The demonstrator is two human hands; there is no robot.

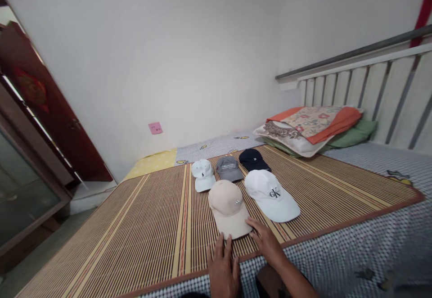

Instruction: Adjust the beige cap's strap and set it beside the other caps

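Note:
A beige baseball cap (225,199) lies on the striped bamboo mat with its brim toward me. At the brim's front edge, the fingertips of my left hand (222,264) touch or nearly touch it, fingers stretched out. My right hand (266,241) is at the brim's right corner, fingers extended and apart; whether the thumb is under the brim I cannot tell. To the right of the beige cap lies a white cap (265,190) with black "CK" letters. Behind them, in a row, are a small white cap (202,172), a grey cap (227,165) and a dark navy cap (253,158).
The bamboo mat (145,226) covers a bed with a checked sheet (381,239). Stacked pillows (313,127) rest at the right by a white slatted headboard (354,86). A pink note (155,128) is on the wall; a dark red door (50,100) stands at the left.

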